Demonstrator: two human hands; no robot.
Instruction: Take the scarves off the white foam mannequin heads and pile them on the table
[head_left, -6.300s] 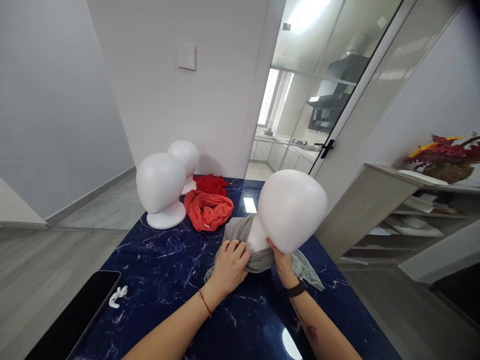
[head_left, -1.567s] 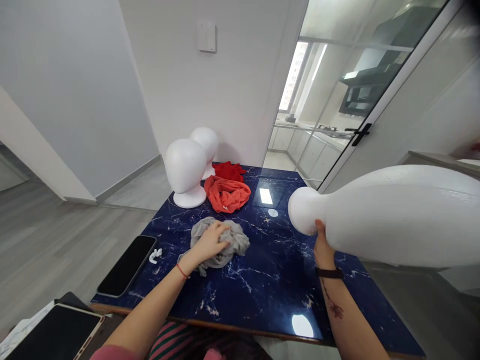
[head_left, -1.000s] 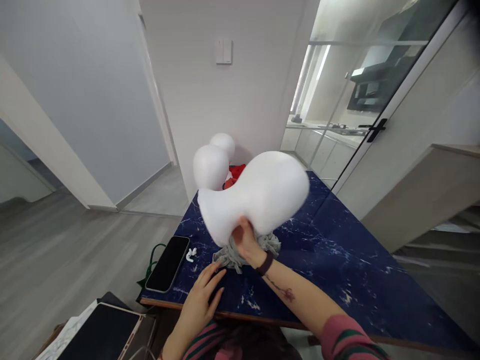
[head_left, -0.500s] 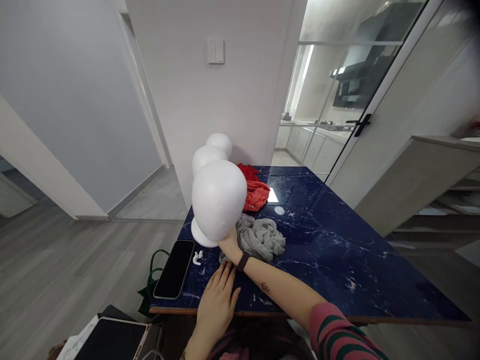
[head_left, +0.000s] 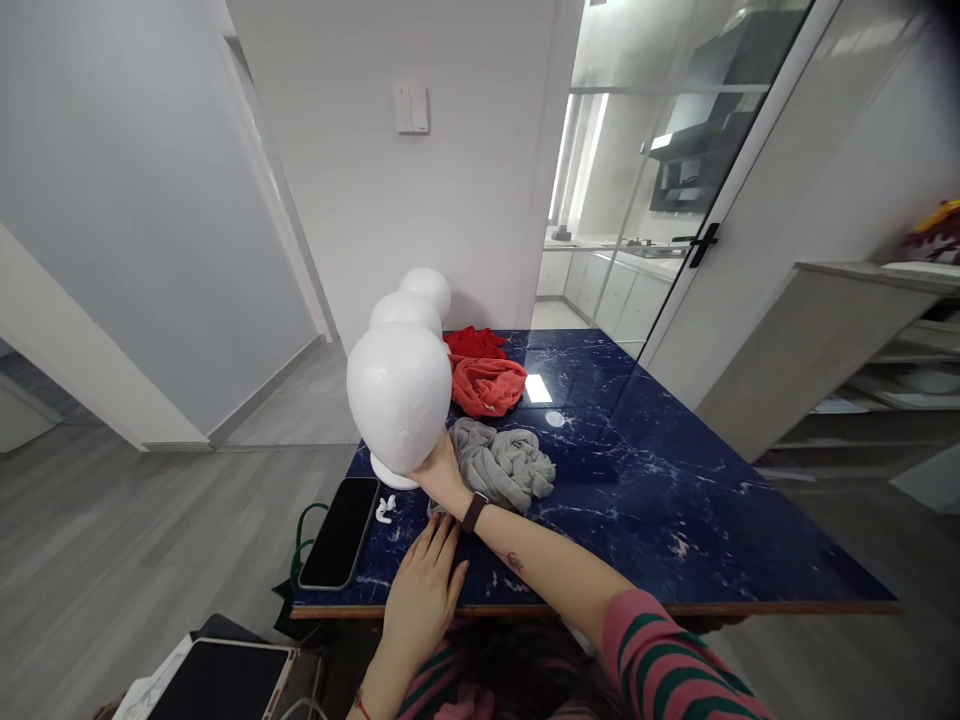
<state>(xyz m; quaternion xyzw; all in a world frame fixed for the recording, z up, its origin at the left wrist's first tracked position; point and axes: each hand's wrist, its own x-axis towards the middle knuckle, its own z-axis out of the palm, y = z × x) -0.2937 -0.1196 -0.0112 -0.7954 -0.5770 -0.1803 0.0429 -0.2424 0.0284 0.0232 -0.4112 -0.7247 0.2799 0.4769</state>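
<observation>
Now the foam head [head_left: 398, 400] is set upright at the tabletop's [head_left: 637, 480] left edge, right hand [head_left: 442, 478] still gripping its neck; left hand [head_left: 421, 585] lies flat and empty; the grey cloth [head_left: 501, 466] is left uncovered.

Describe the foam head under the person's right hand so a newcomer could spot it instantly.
Find the dark blue marble table and its left edge, where three white foam heads line up. The nearest foam head is the one: the right hand grips its neck, beside the grey cloth.
</observation>
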